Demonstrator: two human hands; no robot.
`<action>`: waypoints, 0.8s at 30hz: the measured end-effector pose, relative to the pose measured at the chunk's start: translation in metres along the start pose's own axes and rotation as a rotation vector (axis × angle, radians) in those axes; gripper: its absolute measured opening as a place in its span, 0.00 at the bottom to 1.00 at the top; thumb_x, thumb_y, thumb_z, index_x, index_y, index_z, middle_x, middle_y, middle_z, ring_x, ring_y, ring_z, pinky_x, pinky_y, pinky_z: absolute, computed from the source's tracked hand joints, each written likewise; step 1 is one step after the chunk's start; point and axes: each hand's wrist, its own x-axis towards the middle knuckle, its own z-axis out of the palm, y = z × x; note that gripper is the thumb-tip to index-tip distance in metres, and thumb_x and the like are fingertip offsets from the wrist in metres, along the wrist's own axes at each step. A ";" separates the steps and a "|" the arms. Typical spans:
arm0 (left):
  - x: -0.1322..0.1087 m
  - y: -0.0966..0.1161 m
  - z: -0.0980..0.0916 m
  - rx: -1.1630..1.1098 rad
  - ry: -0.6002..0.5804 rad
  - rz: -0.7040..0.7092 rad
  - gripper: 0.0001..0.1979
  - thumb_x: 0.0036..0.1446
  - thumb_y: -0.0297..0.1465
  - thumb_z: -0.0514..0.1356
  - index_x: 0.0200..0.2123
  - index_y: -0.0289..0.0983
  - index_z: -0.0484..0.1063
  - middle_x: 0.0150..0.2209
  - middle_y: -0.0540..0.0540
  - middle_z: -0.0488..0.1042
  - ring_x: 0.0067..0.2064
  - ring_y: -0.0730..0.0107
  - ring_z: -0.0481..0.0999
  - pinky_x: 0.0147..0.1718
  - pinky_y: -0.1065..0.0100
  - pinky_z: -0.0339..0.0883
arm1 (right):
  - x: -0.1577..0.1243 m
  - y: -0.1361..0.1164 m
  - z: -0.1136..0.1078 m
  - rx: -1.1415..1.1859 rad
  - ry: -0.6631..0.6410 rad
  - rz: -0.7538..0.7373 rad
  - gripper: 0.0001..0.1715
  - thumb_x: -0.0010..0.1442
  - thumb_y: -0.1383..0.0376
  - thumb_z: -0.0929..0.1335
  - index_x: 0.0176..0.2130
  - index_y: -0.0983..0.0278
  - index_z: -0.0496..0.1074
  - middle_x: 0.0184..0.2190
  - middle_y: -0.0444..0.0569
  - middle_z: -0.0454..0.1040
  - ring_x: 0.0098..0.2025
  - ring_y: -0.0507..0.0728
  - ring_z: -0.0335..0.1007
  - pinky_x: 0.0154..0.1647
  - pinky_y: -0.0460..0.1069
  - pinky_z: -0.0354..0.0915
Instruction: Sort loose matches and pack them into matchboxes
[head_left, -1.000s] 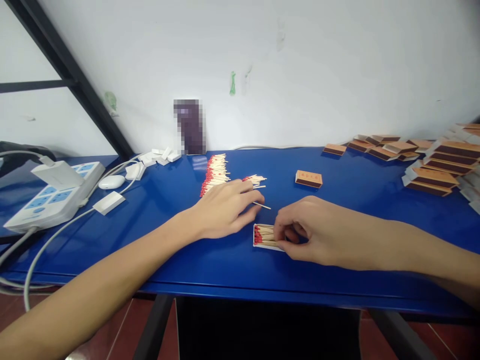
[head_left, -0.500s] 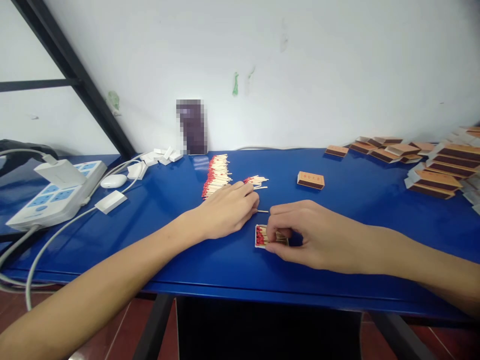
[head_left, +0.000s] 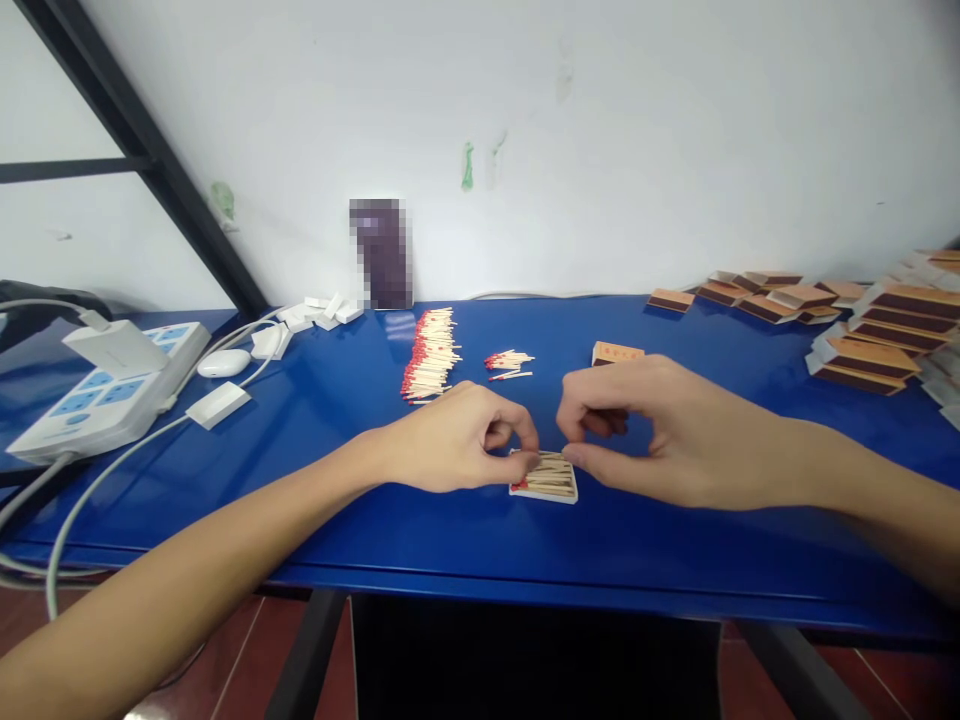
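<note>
A white matchbox tray [head_left: 551, 482] filled with red-headed matches lies on the blue table [head_left: 450, 530] near its front edge. My left hand [head_left: 457, 435] is curled, with thumb and forefinger pinched together at the tray's left end, over the match heads. What they pinch is hidden. My right hand [head_left: 667, 430] is curled at the tray's right end, its thumb tip against the tray's edge and the forefinger bent above it. An orange matchbox sleeve [head_left: 615, 352] lies just behind my right hand, partly hidden by it.
A long pile of loose matches [head_left: 431, 352] and a small heap of matches [head_left: 508, 362] lie behind my hands. Stacked matchboxes [head_left: 862, 340] fill the right side. At the left are a power strip [head_left: 105, 385] with cables and several empty white trays [head_left: 319, 312].
My left hand came off the table beside the match pile to the tray's left end. The single loose match near it is gone. My right hand lifted from over the tray to its right end.
</note>
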 end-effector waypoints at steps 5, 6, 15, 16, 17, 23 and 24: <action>0.000 -0.002 0.006 0.037 0.080 0.049 0.08 0.57 0.33 0.59 0.29 0.36 0.74 0.16 0.59 0.54 0.18 0.82 0.54 0.22 0.73 0.53 | 0.004 0.011 0.009 0.019 -0.151 0.044 0.15 0.62 0.53 0.65 0.31 0.61 0.66 0.26 0.43 0.66 0.26 0.51 0.57 0.26 0.48 0.54; 0.000 -0.002 0.005 0.054 0.089 0.053 0.08 0.58 0.33 0.58 0.30 0.36 0.74 0.15 0.59 0.55 0.18 0.82 0.54 0.22 0.73 0.53 | 0.004 0.013 0.010 0.024 -0.171 0.053 0.17 0.63 0.52 0.64 0.31 0.61 0.65 0.27 0.43 0.66 0.26 0.51 0.57 0.26 0.48 0.54; -0.003 -0.007 -0.008 0.378 0.008 0.079 0.25 0.52 0.55 0.60 0.35 0.38 0.70 0.22 0.55 0.64 0.24 0.75 0.62 0.27 0.70 0.53 | 0.005 0.017 0.010 0.108 -0.280 0.128 0.19 0.62 0.48 0.64 0.32 0.60 0.64 0.26 0.41 0.62 0.25 0.51 0.54 0.25 0.47 0.52; -0.003 -0.007 -0.007 0.398 -0.006 0.078 0.26 0.51 0.56 0.60 0.34 0.38 0.70 0.22 0.54 0.65 0.24 0.74 0.62 0.27 0.70 0.53 | 0.005 0.017 0.010 0.103 -0.291 0.123 0.20 0.61 0.47 0.65 0.32 0.60 0.64 0.26 0.41 0.63 0.25 0.51 0.54 0.25 0.47 0.52; -0.003 -0.008 -0.006 0.410 -0.021 0.078 0.26 0.52 0.56 0.60 0.34 0.38 0.70 0.22 0.54 0.65 0.24 0.74 0.62 0.26 0.70 0.52 | 0.005 0.017 0.011 0.096 -0.298 0.116 0.21 0.59 0.46 0.66 0.32 0.60 0.64 0.27 0.41 0.63 0.26 0.51 0.54 0.25 0.47 0.52; -0.001 -0.008 -0.002 0.398 -0.079 0.079 0.21 0.59 0.52 0.56 0.35 0.39 0.70 0.21 0.54 0.65 0.25 0.72 0.64 0.27 0.69 0.52 | 0.006 0.013 0.012 0.091 -0.288 0.113 0.23 0.56 0.45 0.68 0.31 0.61 0.67 0.29 0.44 0.69 0.27 0.52 0.61 0.26 0.48 0.54; -0.001 -0.008 -0.003 0.397 -0.085 0.078 0.21 0.60 0.52 0.56 0.35 0.39 0.70 0.21 0.54 0.65 0.25 0.72 0.64 0.27 0.69 0.52 | 0.006 0.013 0.013 0.093 -0.281 0.111 0.22 0.55 0.45 0.68 0.31 0.61 0.67 0.29 0.44 0.70 0.27 0.52 0.61 0.26 0.48 0.54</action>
